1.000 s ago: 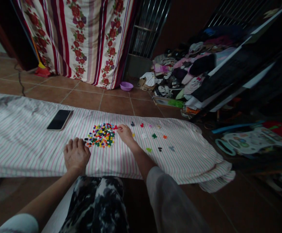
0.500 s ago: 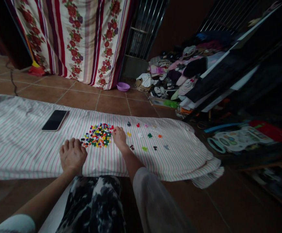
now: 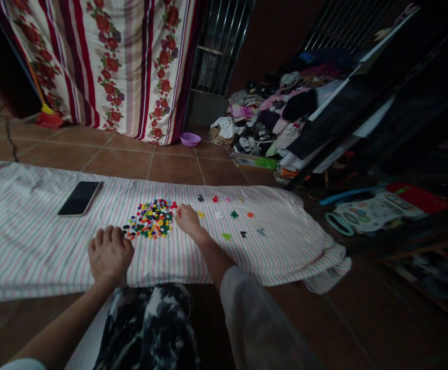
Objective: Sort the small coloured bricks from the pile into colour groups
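A pile of small multicoloured pieces (image 3: 152, 220) lies on the striped cloth in front of me. My right hand (image 3: 187, 221) is at the pile's right edge, its fingers pinched together. What they hold, if anything, is too small to make out. Close to its fingertips are red pieces (image 3: 174, 204). Palm down on the cloth, my left hand (image 3: 110, 252) rests left of the pile with its fingers slightly apart and nothing held. To the right, small single-colour clusters sit in loose rows, among them a green cluster (image 3: 234, 214) and a grey cluster (image 3: 261, 232).
A phone (image 3: 80, 198) lies on the striped cloth (image 3: 34, 231) at the left. Beyond the cloth's far edge, a purple basin (image 3: 190, 139) and a heap of clothes (image 3: 270, 113) are on the floor. A patterned play board (image 3: 378, 210) is off to the right.
My right hand has shifted slightly right of the pile, and its forearm now covers the dark brown cluster. The left hand stays flat on the cloth. The view has tilted a little.
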Demonstrator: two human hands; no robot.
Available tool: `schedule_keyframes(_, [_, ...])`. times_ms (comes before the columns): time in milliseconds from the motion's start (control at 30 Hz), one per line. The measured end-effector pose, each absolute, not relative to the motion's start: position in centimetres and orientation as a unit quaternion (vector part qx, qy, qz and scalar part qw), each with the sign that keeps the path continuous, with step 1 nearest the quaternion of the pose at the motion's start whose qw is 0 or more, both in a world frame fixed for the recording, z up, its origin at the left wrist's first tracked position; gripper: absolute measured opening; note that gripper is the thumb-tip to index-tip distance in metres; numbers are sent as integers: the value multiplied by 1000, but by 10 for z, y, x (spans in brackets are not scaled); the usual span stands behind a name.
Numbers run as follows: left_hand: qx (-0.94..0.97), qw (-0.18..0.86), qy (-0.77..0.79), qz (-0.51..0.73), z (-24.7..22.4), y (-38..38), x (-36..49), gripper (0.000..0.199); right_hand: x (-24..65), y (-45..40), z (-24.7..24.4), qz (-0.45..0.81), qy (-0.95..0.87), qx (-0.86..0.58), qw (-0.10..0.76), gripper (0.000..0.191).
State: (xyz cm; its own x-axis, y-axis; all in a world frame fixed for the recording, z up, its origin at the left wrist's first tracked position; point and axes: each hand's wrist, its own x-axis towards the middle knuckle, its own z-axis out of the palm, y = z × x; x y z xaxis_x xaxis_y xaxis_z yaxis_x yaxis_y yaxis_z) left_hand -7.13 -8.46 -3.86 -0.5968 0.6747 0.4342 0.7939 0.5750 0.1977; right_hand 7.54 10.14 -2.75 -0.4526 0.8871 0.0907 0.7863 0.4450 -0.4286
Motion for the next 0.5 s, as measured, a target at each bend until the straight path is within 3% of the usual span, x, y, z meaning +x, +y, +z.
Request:
schedule_keyframes(233, [-416, 138, -880, -186, -38, -84, -72, 39, 86, 114, -28, 212, -837, -459, 212, 25])
schedule_keyframes(500, [-412, 126, -884, -181, -35, -83, -71, 37, 119, 151, -24, 209, -758, -522, 330, 30])
